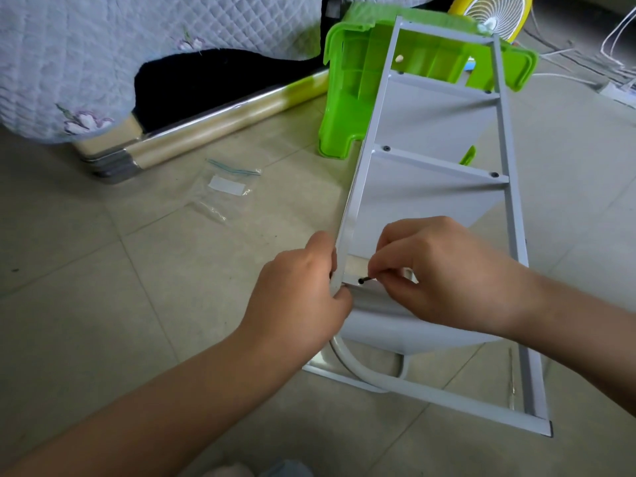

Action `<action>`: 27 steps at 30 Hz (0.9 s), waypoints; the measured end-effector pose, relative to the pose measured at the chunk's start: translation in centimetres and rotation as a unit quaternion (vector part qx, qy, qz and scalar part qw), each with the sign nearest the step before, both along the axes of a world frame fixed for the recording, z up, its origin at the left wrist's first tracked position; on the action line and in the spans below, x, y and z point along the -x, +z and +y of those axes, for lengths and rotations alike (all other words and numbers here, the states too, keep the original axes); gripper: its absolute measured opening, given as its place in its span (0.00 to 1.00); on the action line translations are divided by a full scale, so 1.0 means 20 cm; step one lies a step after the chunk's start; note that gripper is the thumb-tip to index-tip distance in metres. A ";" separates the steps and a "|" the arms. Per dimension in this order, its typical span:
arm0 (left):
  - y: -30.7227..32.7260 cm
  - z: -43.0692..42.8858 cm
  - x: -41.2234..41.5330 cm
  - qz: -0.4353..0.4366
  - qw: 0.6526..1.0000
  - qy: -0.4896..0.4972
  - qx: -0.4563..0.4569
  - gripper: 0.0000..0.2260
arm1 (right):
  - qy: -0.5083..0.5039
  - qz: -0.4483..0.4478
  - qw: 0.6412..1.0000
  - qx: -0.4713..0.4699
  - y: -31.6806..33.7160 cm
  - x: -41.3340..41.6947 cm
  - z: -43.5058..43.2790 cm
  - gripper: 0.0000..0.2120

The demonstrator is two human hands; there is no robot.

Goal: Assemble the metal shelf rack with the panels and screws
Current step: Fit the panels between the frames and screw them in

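A white metal shelf rack (506, 139) lies on the tiled floor, its far end propped on a green plastic stool (347, 98). Two shelf panels (430, 132) sit fixed between the side rails by black screws (387, 148). My left hand (303, 294) grips the left rail near its lower end. My right hand (444, 273) pinches a small black screw (364, 280) at a hole where the nearest panel (395, 325) meets that rail. The fingertips hide most of the screw.
An empty clear zip bag (223, 187) lies on the floor to the left. A bed with a quilted cover (103, 63) stands at the back left. A yellow fan (495, 12) and white cables (616, 46) are at the back right.
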State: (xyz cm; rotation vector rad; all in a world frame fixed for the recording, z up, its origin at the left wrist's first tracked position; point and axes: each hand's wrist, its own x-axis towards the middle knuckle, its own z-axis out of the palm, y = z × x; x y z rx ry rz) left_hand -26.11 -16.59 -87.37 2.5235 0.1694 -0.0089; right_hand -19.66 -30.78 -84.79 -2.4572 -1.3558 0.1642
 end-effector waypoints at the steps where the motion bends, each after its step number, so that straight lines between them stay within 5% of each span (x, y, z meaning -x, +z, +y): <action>1: -0.01 0.00 0.01 -0.006 1.000 0.004 -0.005 0.09 | 0.002 -0.003 1.000 0.000 0.00 0.00 0.00 0.09; 9: -0.05 -0.03 0.05 -0.033 0.998 0.052 0.004 0.08 | 0.001 -0.010 0.991 0.130 0.06 -0.01 0.07 0.10; 14: -0.05 -0.03 0.05 -0.040 0.996 0.069 0.030 0.16 | 0.018 -0.033 0.980 0.195 0.08 0.00 0.10 0.08; 21: -0.06 -0.03 0.06 -0.042 0.994 0.072 0.072 0.17 | 0.055 -0.031 0.983 0.172 0.03 0.02 0.10 0.12; 24: -0.07 0.01 0.08 -0.023 0.980 0.084 0.178 0.13 | 0.088 -0.058 0.990 0.099 -0.01 0.00 0.09 0.19; 27: -0.09 0.04 0.12 -0.017 0.954 0.087 0.285 0.12 | 0.067 -0.071 0.993 0.060 -0.04 0.00 0.06 0.05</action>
